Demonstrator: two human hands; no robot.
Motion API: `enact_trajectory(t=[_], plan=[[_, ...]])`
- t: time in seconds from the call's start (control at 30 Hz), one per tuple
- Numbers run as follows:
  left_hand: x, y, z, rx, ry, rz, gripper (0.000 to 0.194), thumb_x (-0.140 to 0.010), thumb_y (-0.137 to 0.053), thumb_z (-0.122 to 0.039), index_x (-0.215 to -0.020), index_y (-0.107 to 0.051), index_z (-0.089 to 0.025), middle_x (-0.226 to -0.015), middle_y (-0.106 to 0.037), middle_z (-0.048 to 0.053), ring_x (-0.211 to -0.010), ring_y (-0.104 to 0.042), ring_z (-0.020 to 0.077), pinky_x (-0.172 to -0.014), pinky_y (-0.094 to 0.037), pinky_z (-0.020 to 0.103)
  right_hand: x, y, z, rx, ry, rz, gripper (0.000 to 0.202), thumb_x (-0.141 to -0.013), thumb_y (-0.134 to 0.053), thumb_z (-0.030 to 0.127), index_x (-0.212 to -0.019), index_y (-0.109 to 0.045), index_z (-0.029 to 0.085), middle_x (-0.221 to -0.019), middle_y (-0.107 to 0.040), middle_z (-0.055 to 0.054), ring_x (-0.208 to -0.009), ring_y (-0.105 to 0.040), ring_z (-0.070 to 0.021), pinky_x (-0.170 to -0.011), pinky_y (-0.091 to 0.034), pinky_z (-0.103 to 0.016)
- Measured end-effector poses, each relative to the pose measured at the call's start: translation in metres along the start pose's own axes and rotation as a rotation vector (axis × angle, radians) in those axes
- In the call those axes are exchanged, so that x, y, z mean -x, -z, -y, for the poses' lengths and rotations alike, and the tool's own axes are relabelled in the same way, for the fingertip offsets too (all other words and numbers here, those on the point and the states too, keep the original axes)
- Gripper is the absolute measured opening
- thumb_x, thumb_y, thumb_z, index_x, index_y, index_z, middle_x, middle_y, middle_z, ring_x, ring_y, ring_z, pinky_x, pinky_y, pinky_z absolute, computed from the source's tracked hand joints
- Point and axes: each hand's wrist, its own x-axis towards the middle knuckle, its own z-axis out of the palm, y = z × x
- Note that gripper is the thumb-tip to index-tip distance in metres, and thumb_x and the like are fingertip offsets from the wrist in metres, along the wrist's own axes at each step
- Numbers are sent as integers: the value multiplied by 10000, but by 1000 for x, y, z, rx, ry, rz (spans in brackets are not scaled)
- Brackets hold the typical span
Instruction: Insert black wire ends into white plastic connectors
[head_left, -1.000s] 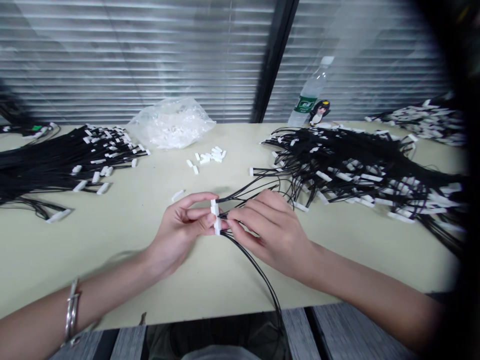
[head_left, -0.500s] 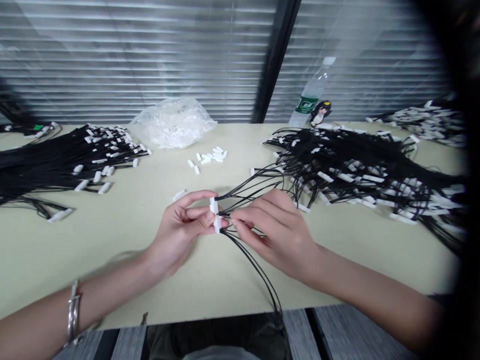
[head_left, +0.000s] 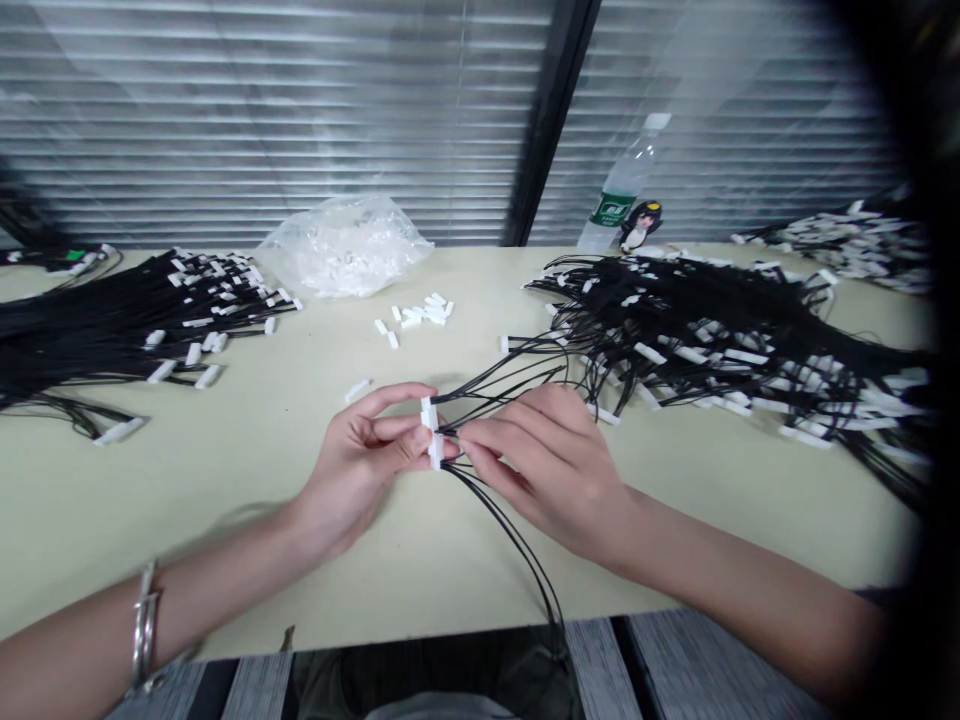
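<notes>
My left hand [head_left: 367, 455] pinches a long white plastic connector [head_left: 436, 452] upright between thumb and fingers above the table. Black wires [head_left: 517, 525] come out of the connector's right side, some curving down past the table edge and others running back to the right. Close to the connector's middle, my right hand [head_left: 551, 465] is closed, thumb and index finger pinching a black wire just where it meets the housing. The wire's tip is too small to make out.
Black cable bundles with white connectors lie at left [head_left: 97, 320] and right [head_left: 697, 320]. Small white connector pieces [head_left: 424, 312] sit before a clear plastic bag [head_left: 349, 245]. A water bottle [head_left: 619, 195] and a penguin figurine [head_left: 641, 226] stand by the window blinds [head_left: 262, 110].
Almost nothing differs. My right fingers have shifted very slightly left toward the connector, and the connector sits a touch lower.
</notes>
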Motion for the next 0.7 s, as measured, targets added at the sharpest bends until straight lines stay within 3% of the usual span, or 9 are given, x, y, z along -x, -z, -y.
enact_trajectory(t=[0.27,0.53,0.7], plan=[[1,1,3,-10,-21,10,266,-759,-642,-136,-1010,-594,-210,-722,-732,4,-653,-644,90,-651,-508,172,-2,1,2,2,-6,36,11,-799,-575,169,-797,-583,163,-666,-574,11,-668,-465,-130,-629,-360,-316],[1,0,3,-32,-45,6,270,-755,-644,-133,-1010,-602,-211,-734,-734,8,-664,-648,103,-663,-518,196,-2,-2,1,-58,-14,45,38,-811,-558,163,-823,-594,165,-662,-570,8,-664,-458,-126,-649,-372,-306],[-1,1,-3,-24,-83,-43,263,-756,-641,-126,-1000,-598,-217,-718,-735,-3,-657,-656,94,-673,-514,177,-8,5,-3,-120,35,-55,123,-788,-580,154,-911,-573,157,-861,-589,-41,-813,-513,-138,-765,-393,-311]])
